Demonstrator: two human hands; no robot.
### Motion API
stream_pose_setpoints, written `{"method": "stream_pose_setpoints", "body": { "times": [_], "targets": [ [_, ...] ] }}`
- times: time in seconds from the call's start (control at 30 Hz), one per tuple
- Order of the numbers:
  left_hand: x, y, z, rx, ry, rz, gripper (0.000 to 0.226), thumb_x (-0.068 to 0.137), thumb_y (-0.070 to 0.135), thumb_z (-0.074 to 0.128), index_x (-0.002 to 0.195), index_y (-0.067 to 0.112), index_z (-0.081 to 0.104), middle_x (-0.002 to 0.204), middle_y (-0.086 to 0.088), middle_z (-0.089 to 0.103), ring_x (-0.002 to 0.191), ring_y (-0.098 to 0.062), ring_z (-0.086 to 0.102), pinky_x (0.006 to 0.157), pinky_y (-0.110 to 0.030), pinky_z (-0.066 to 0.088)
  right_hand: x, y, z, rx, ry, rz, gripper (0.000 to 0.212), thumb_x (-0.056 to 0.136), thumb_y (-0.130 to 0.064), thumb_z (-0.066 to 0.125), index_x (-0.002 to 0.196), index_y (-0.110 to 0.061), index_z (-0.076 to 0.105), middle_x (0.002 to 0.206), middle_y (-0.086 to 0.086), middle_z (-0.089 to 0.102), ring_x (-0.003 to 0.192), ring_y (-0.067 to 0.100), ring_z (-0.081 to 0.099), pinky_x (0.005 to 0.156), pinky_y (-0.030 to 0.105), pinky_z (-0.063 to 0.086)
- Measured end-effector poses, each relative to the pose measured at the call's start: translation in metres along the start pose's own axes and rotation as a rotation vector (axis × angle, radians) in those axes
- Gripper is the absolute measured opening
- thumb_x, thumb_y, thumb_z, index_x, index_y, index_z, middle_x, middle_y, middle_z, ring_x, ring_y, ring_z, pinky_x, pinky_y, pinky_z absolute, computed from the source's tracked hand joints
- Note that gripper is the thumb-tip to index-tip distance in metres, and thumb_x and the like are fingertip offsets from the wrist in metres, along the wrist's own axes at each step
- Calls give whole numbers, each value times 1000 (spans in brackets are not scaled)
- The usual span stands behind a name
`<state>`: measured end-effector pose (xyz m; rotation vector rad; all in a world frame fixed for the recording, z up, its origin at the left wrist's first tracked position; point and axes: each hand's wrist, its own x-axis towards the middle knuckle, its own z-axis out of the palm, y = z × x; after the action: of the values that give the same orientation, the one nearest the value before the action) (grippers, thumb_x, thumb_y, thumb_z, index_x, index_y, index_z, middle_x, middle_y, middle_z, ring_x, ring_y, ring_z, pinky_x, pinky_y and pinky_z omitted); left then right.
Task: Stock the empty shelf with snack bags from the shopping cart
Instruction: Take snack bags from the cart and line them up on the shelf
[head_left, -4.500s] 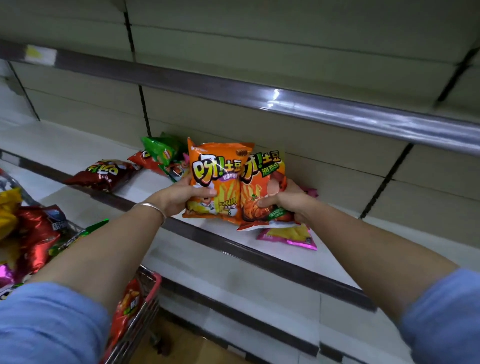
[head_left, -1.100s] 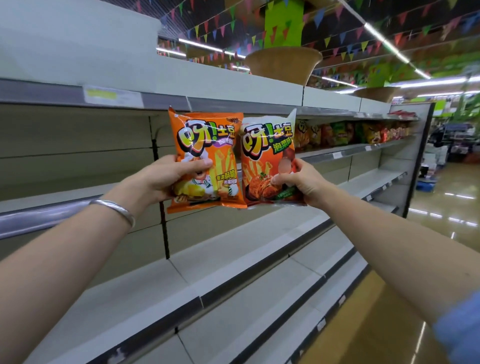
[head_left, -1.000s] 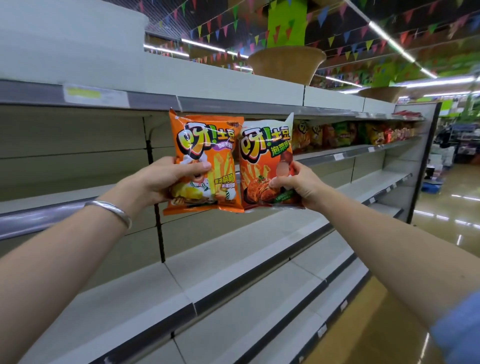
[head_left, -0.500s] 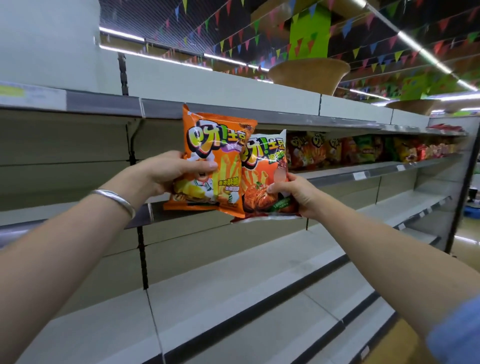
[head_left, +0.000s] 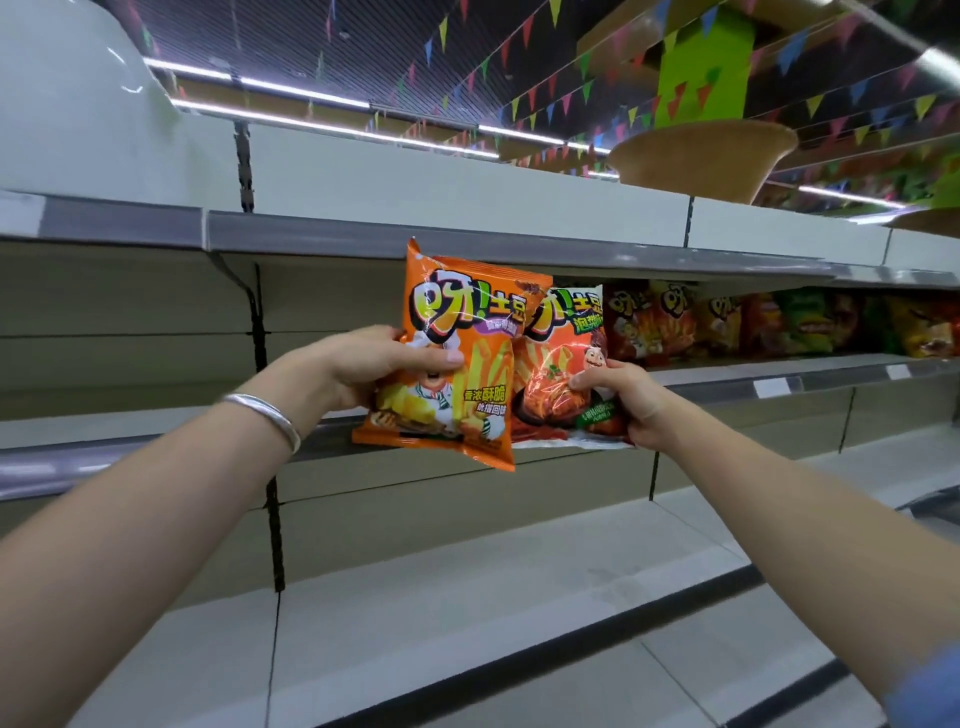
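Gripping 2 snack bags upright at the middle shelf (head_left: 779, 384), your left hand (head_left: 363, 369) clasps the orange bag (head_left: 483, 332) and your right hand (head_left: 628, 400) pinches the red bag (head_left: 556, 374), their edges overlapping.

Both bare forearms reach forward and up. The left hand (head_left: 374, 364), a silver bangle (head_left: 265, 415) on its wrist, grips one bag; the right hand (head_left: 631, 402) pinches another, fingers curled.

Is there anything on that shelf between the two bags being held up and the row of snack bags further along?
No. In the head view the red bag in the right hand nearly meets the stocked row; only bare shelf edge shows between.
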<state>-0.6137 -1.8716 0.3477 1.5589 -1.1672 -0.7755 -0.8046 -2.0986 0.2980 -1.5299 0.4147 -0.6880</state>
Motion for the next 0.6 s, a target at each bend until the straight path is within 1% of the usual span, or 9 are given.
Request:
{"method": "stream_pose_setpoints", "body": {
  "times": [0.03,0.1,0.17,0.2,0.27,0.33,0.37,0.47,0.6],
  "targets": [
    [3,1,8,-25,21,0,108,25,43,101,121,14,61,114,-9,73,104,-30,71,93,-46,54,2,-1,-9,2,-9,3,59,61,-9,76,118,-5,62,110,20,72,93,32,71,80,38,60],
    [10,3,24,-82,47,3,104,29,39,101,122,12,62,116,-11,72,105,-30,70,89,-45,56,5,-5,-29,-2,-22,14,43,72,-4,75,113,-6,62,105,19,72,91,32,71,79,38,59],
    [18,5,48,-158,76,-3,92,37,32,100,119,11,64,115,-12,73,101,-30,72,77,-42,61,6,-7,-54,-22,-23,22,28,80,-2,70,107,-6,64,102,18,73,91,32,70,82,39,58],
    [21,6,56,-193,94,-9,83,44,29,96,118,11,65,114,-12,73,99,-29,73,72,-40,61,7,-7,-64,-30,-21,21,26,81,-2,70,106,-5,65,101,17,73,91,32,70,84,39,57],
    [28,8,78,-242,136,-23,58,64,24,85,116,10,65,111,-11,74,94,-27,74,69,-38,61,10,-8,-83,-39,-20,19,26,80,-3,71,106,-4,66,100,16,73,91,30,70,85,38,57],
    [38,12,102,-275,197,-36,31,84,19,71,113,11,65,107,-10,75,88,-24,75,67,-36,62,10,-9,-106,-38,-38,15,24,81,-4,71,105,-5,66,99,14,73,89,28,70,79,35,57],
    [41,15,111,-289,219,-45,25,88,18,68,112,12,65,106,-10,75,87,-24,75,67,-36,62,11,-10,-116,-35,-42,16,23,82,-5,70,104,-5,66,98,14,73,88,28,70,77,34,57],
    [49,22,134,-317,256,-77,25,86,21,69,109,13,65,104,-9,76,85,-24,75,69,-38,62,14,-13,-140,-15,-46,25,26,81,-7,72,106,-5,65,99,15,72,83,28,71,69,31,57],
    [61,29,151,-375,307,-101,50,71,26,78,118,14,64,114,-10,73,98,-28,72,89,-45,56,20,-15,-167,-7,-63,38,54,60,-19,81,109,-6,65,99,15,73,80,28,73,65,31,57]
  ]
}}
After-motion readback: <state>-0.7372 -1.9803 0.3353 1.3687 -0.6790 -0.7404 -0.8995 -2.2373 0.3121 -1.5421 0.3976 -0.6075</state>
